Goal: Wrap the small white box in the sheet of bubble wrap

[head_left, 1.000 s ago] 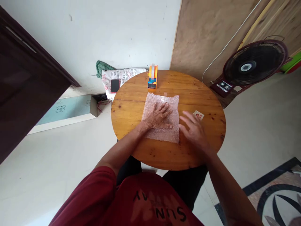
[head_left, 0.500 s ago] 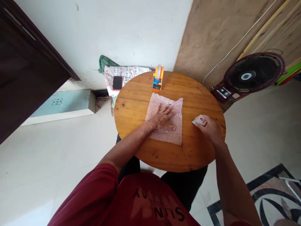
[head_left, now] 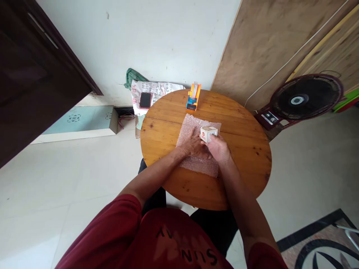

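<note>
A sheet of pinkish bubble wrap (head_left: 200,165) lies on the round wooden table (head_left: 246,149). My left hand (head_left: 195,145) rests flat on it with the fingers spread, partly hidden behind my right hand and what it carries. A small white cardboard box (head_left: 207,134) with a red logo and a printed label is gripped by my right hand (head_left: 220,147), above the wrap and close to my left fingers. Beyond the wrap, at the table's far edge, stands an orange and blue tape dispenser (head_left: 193,97) with a roll of clear tape.
Behind the table's left edge, a black phone with a red rim (head_left: 145,100) lies on a printed white sack (head_left: 157,87). A dark fan (head_left: 297,99) stands at the right by a wooden panel. A dark door (head_left: 42,74) is at the left.
My right hand has carried the small box leftward from the table's right side to above the bubble wrap. My left hand has stayed on the wrap. The view has shifted slightly.
</note>
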{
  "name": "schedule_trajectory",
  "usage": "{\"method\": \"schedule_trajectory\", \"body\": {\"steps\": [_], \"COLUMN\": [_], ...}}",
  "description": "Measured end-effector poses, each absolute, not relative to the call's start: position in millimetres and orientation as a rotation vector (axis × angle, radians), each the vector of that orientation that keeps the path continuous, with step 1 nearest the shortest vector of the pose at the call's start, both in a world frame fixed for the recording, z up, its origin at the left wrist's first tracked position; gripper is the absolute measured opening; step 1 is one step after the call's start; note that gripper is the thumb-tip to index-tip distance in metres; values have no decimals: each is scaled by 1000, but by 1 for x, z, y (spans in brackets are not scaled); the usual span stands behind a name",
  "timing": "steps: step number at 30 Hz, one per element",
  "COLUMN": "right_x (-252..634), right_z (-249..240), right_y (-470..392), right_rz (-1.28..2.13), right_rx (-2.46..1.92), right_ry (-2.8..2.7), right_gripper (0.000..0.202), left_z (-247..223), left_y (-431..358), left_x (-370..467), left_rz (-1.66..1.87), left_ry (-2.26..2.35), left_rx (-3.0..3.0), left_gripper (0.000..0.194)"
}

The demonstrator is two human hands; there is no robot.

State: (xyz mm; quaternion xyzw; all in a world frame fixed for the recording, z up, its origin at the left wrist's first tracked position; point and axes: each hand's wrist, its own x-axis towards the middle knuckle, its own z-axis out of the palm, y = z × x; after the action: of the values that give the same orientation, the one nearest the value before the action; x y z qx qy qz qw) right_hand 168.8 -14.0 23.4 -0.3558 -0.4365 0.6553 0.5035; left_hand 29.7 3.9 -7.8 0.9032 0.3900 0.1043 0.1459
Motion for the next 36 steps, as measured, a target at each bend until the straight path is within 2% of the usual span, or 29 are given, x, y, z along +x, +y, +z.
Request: {"method": "schedule_trajectory", "body": {"steps": [4, 12, 18, 24, 31, 36], "right_x": [194, 212, 206, 202, 186, 186], "right_z": [7, -2, -7, -10, -5, -1], "right_y": [-3, 3, 3, 3, -12, -18], "right_rz": [1600, 1468, 1447, 1404, 921, 793], "right_rx": [-907, -1086, -1012, -1005, -1225, -1193], "right_ry": [-953, -1263, -1248, -1325, -1876, -2060], "right_gripper": [29, 44, 46, 53, 53, 72], "left_z": [-6, -5, 2, 13, -14, -18], "left_y": [6, 25, 33, 10, -23, -25], "left_x": [27, 5, 2, -22, -29, -28], "left_rz": [339, 664, 805, 694, 587, 554], "left_ry": [1078, 993, 1131, 1178, 1395, 1441], "left_rx": [2590, 2108, 1733, 2093, 2366, 2418], "left_gripper": [85, 68, 64, 57, 58, 57]}}
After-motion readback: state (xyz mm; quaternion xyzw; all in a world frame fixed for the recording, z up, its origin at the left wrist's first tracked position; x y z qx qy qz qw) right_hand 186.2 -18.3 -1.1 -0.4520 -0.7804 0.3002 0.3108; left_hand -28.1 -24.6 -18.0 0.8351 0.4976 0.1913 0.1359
